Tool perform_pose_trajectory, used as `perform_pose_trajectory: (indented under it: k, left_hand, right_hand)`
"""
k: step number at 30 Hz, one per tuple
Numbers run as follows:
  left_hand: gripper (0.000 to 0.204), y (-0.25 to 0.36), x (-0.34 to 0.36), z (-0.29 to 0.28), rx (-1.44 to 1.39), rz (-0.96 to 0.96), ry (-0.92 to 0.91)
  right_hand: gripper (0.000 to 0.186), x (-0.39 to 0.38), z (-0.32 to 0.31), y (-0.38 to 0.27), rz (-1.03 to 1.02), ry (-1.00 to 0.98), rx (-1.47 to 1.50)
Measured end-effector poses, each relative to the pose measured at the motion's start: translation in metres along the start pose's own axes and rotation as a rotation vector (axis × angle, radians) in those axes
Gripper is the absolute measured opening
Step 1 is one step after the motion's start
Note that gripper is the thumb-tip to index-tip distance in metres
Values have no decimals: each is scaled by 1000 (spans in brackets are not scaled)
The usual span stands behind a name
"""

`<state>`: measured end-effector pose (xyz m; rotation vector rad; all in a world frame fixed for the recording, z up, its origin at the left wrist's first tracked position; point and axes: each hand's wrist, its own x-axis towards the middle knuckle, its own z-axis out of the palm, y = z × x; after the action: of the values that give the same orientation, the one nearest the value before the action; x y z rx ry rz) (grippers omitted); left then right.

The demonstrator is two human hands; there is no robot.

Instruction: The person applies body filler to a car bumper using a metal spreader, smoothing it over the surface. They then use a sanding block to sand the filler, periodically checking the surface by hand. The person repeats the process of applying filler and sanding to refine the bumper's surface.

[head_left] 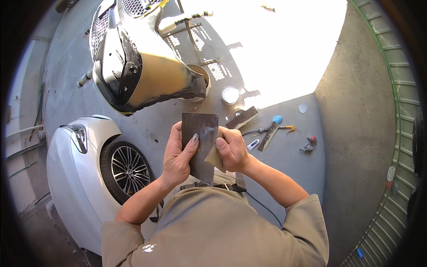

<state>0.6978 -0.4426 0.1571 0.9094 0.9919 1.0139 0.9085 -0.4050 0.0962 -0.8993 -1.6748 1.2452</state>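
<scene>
In front of my belly my left hand (176, 156) grips a dark, slightly glossy rectangular sheet (199, 138) that looks like sandpaper, its thumb lying across the face. On the sheet's right edge, my right hand (233, 150) is closed with its thumb pressed on a tan folded piece (215, 157). That piece resembles the paper backing; whether it is joined to the dark sheet I cannot tell. The sheet stands nearly upright, narrowing to a corner near my belt. The fingers behind it are hidden.
Ahead to the left, a car bumper (155, 80) with a tan patch rests on supports. A white car's wheel (129, 169) stands close on my left. An open can (230, 95), smeared boards (268, 136), a blue-headed tool (277, 119) and a hose lie on the floor.
</scene>
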Motion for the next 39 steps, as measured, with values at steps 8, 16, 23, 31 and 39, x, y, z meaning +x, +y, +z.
perform_pose_trajectory:
  k: [8, 16, 23, 31, 39]
  left_hand:
    - [34, 3, -3, -8, 555, 154, -46]
    - [35, 10, 12, -11, 214, -24, 60]
    - [43, -2, -5, -28, -174, -539, -462]
    - [62, -20, 5, -22, -281, -232, -30]
    - [58, -97, 9, -45, -399, -237, 82]
  right_hand:
    - [65, 2, -33, 5, -16, 313, -768]
    - [64, 0, 7, -18, -128, 337, -534]
    - [58, 2, -48, 52, 514, -169, 246]
    - [36, 2, 8, 8, 418, 351, 850]
    - [34, -25, 73, -3, 254, 189, 444]
